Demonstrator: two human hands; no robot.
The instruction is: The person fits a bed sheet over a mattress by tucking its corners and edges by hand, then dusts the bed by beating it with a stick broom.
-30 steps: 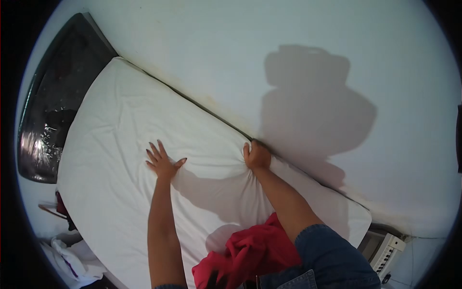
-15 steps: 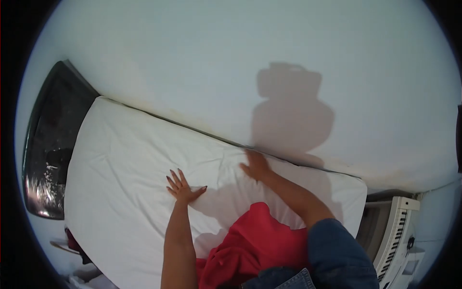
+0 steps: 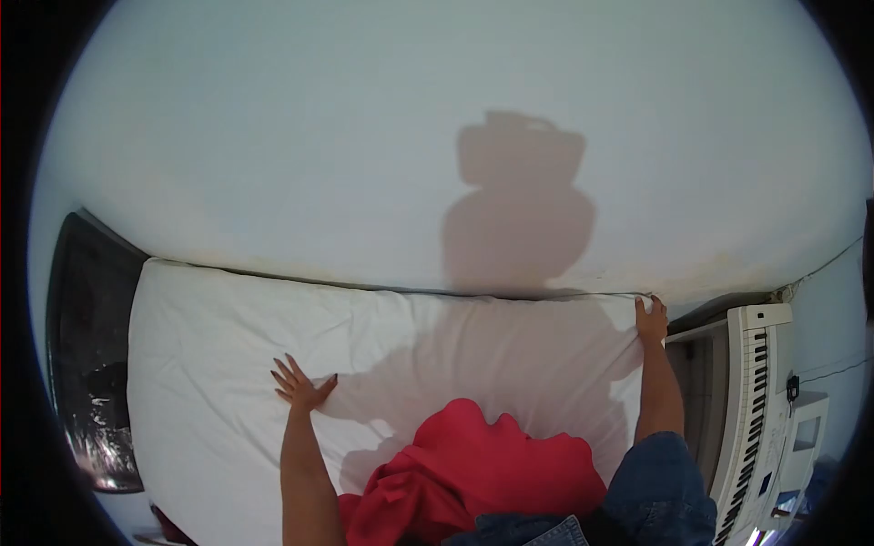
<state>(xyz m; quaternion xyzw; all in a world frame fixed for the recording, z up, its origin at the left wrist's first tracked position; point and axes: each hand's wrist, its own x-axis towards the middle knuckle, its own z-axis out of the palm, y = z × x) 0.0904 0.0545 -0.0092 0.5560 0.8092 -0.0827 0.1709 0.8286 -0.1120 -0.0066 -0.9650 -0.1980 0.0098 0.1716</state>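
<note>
A white sheet (image 3: 218,346) covers the mattress, with creases running across its middle and right part. My left hand (image 3: 303,387) lies on the sheet left of centre, fingers spread, holding nothing. At the mattress's far right corner, beside the wall, my right hand (image 3: 650,320) touches the sheet; its fingers point toward the wall, and whether they pinch the cloth is not clear. A crumpled red cloth (image 3: 492,455) lies on the near side of the bed, between my arms and against my body.
The pale wall (image 3: 319,136) runs along the far edge of the mattress and carries a shadow. A dark glossy headboard (image 3: 91,355) stands at the left. On the right are a white keyboard (image 3: 756,409) and a small white piece of furniture (image 3: 806,437) with cables.
My right hand has let go of the bunched sheet at the middle of the far edge and moved right to the corner. My left hand stays spread on the sheet. The view has turned right.
</note>
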